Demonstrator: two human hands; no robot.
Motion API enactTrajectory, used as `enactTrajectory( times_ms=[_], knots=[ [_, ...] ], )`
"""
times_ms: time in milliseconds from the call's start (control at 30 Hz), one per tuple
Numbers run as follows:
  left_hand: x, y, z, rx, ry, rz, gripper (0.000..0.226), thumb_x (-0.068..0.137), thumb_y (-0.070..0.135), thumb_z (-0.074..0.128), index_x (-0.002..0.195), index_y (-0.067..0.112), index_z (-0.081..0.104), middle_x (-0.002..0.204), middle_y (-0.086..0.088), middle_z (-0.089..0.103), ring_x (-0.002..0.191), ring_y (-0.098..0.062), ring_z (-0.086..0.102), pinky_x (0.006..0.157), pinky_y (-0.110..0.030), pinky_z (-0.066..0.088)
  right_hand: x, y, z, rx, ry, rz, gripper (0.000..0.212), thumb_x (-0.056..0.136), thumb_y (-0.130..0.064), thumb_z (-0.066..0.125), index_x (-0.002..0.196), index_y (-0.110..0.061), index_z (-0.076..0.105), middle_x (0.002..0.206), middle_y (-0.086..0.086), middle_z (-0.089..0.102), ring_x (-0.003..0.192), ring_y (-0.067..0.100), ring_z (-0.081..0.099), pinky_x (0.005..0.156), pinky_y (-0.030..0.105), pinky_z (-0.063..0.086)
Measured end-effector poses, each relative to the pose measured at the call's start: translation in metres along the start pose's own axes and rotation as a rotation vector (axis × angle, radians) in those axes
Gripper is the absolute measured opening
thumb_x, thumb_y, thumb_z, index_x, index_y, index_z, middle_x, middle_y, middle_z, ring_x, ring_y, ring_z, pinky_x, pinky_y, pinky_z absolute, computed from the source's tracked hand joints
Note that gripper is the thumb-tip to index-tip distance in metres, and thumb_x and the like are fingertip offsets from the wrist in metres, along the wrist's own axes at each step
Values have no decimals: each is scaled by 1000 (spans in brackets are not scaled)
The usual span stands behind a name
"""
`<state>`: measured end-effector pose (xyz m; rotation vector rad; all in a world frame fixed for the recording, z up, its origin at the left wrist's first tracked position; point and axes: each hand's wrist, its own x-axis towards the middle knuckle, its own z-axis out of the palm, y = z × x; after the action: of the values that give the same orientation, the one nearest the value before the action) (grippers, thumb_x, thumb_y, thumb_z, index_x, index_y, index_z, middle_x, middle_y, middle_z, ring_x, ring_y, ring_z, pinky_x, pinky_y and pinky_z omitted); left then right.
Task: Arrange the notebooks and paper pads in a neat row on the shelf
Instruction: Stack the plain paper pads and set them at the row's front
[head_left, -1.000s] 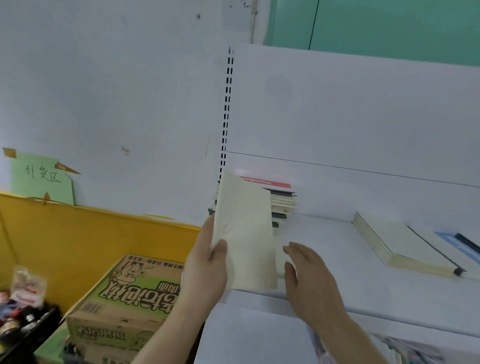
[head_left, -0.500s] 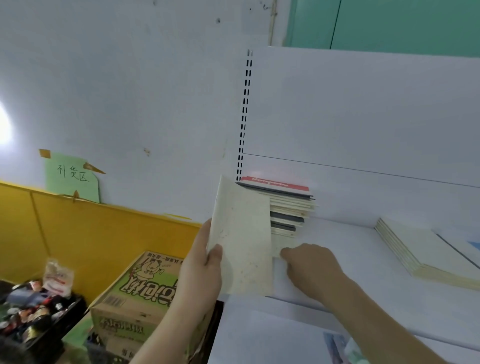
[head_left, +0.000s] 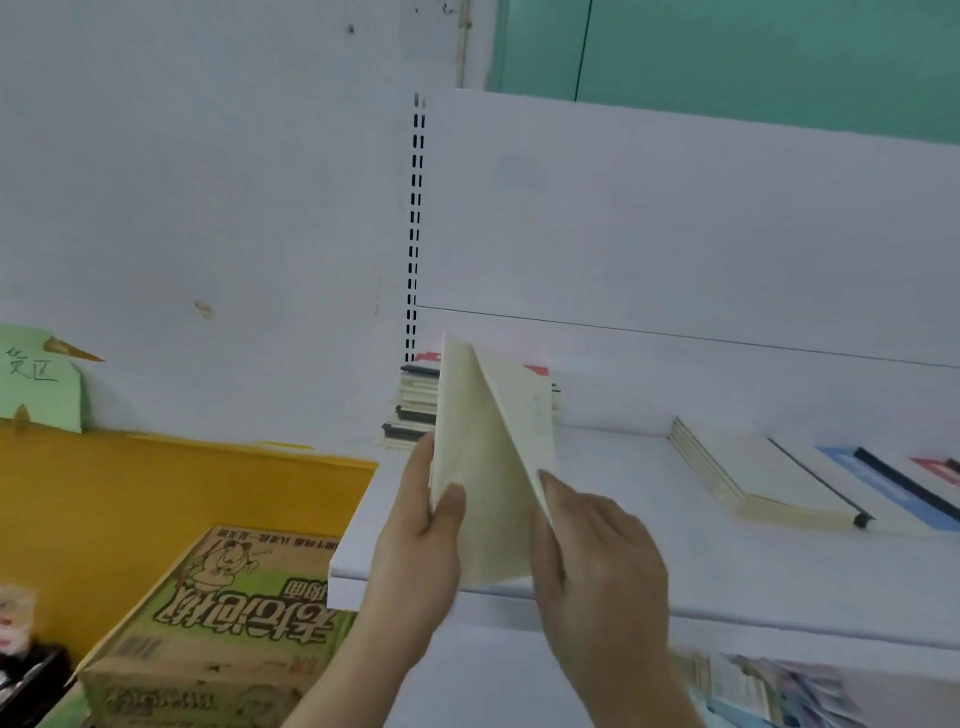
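Above the white shelf (head_left: 649, 561) I hold two cream paper pads upright. My left hand (head_left: 421, 540) grips the nearer cream pad (head_left: 478, 499) by its left edge, thumb on the front. My right hand (head_left: 597, 561) pinches the second cream pad (head_left: 530, 415), which fans out behind the first. A stack of notebooks (head_left: 415, 410) with a red cover on top stands at the shelf's back left, partly hidden by the pads. To the right lies a flat stack of cream pads (head_left: 748, 478).
Blue and red covered notebooks (head_left: 893, 488) lie at the shelf's far right. A green cardboard box (head_left: 223, 623) sits below left, in front of a yellow panel (head_left: 171, 483). The slotted shelf upright (head_left: 415, 228) rises behind the stack. More printed items (head_left: 779, 691) lie on the lower shelf.
My right hand left the shelf surface with a second cream pad and brought it up against the pad in my left hand. The view shifted slightly to the left.
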<state>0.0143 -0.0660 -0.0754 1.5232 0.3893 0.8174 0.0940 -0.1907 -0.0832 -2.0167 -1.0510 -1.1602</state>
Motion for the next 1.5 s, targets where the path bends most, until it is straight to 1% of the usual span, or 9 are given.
enactTrajectory(
  times_ms=[100,300,467,700,933,1067,1167,1333,1500],
  knots=[
    [0,-3,17,-125,-41,-58,43,106,22,42,136,54,44,125,18,65,114,-8,63,95,-39,54,-21,-13,17,53,-115,7,43,99,-34,43,127,-7,61,125,6,64,109,23,62,84,37,51],
    [-1,1,38,-90,-76,52,40,100,30,52,135,49,44,116,21,67,105,0,65,84,-29,58,-31,-1,7,152,-360,29,55,100,-38,20,151,-18,29,159,-4,22,145,16,21,112,41,32],
    [5,-3,66,-11,-53,95,49,101,20,51,141,44,39,120,23,61,102,9,59,79,-21,54,-31,41,-13,284,-337,63,52,98,-30,34,148,-16,35,158,-8,24,146,14,20,114,42,31],
    [6,-2,134,-13,-166,153,56,102,19,49,146,48,32,137,23,54,123,-1,54,102,-38,49,-24,136,-52,254,-363,616,86,77,-78,34,150,-40,12,159,-16,8,144,6,18,115,32,27],
    [19,-8,245,88,-231,122,57,103,26,45,145,57,24,134,33,50,113,12,52,93,-25,47,-25,243,-81,270,-481,593,105,66,-84,48,151,-39,6,154,-22,15,137,0,27,110,29,35],
    [32,-10,321,180,-149,61,58,103,28,42,151,47,15,124,21,52,96,9,54,70,-13,42,-6,320,-106,211,-685,480,115,66,-69,71,149,-38,-3,136,-41,5,117,-24,20,95,0,23],
    [41,-11,362,208,-111,20,58,104,27,42,154,40,16,136,15,49,102,-6,52,81,-24,42,12,365,-117,180,-686,428,100,75,-58,71,150,-34,11,122,-44,11,105,-30,18,80,-11,17],
    [67,-11,398,238,-114,-23,59,104,21,40,157,30,16,146,13,43,111,-5,44,92,-23,36,34,411,-107,110,-721,350,91,77,-63,66,150,-29,23,146,-18,30,130,2,27,96,9,23],
    [103,-22,406,421,-154,-71,31,99,13,39,125,29,42,98,22,54,82,3,52,65,-16,42,48,430,-82,117,-793,367,92,76,-66,64,150,-26,26,146,-9,30,133,10,27,101,20,25]
  ],
)
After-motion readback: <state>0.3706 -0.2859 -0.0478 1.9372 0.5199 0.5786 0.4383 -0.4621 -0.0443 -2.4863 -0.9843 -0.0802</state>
